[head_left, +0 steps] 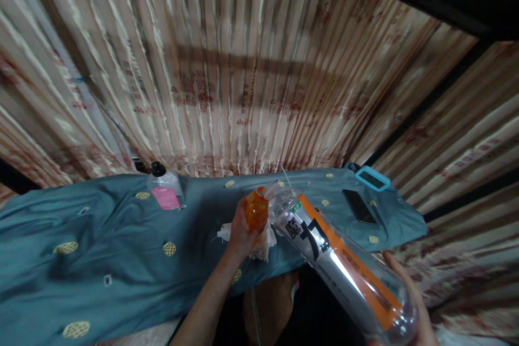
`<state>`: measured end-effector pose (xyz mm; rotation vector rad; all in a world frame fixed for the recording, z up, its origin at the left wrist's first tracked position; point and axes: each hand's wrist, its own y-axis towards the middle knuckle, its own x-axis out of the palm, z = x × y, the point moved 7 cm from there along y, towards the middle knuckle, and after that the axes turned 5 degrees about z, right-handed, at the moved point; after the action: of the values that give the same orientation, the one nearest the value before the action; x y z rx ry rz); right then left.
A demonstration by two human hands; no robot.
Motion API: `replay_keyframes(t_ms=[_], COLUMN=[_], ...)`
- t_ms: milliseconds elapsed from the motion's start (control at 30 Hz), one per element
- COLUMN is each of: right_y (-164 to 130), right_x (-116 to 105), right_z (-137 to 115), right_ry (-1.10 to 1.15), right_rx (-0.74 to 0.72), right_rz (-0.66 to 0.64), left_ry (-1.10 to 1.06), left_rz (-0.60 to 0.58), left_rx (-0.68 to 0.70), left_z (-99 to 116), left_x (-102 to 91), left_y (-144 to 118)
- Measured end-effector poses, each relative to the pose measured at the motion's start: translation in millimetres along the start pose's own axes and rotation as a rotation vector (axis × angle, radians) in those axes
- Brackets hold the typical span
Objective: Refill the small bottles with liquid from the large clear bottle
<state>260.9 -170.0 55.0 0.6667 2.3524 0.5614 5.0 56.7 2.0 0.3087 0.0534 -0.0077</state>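
My left hand is wrapped round a small orange cup above the cloth. At the right, my right hand grips the base end of a large clear plastic bottle with a silver and orange label. The bottle is tilted, its neck pointing up and left to the cup's rim. Whether the two touch, and whether any liquid is flowing, I cannot tell. Beneath the cup a crumpled white tissue or cloth lies partly hidden by my left hand.
A teal cloth with yellow spots covers the surface. A bottle with a black cap and pink label stands at the left. To the right lie a dark phone and a blue-framed digital clock. Patterned curtains hang behind.
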Motion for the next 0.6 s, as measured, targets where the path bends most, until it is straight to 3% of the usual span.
replay_keyframes(t_ms=[200,433,600], right_y=[1,-6,-2], right_x=[2,3,6], right_z=[-7,2,-8], right_ry=[-0.036,0.025,0.015], right_rx=[-0.029,0.078,0.018], right_rz=[0.003,0.083,0.06], left_ry=[-0.008,-0.014,0.002], left_rz=[0.011,0.024,0.02], left_rx=[-0.008,0.012,-0.005], left_z=[-1,-4,-4], left_x=[-0.5,-1.8,-2.1], left_y=[0,0,1])
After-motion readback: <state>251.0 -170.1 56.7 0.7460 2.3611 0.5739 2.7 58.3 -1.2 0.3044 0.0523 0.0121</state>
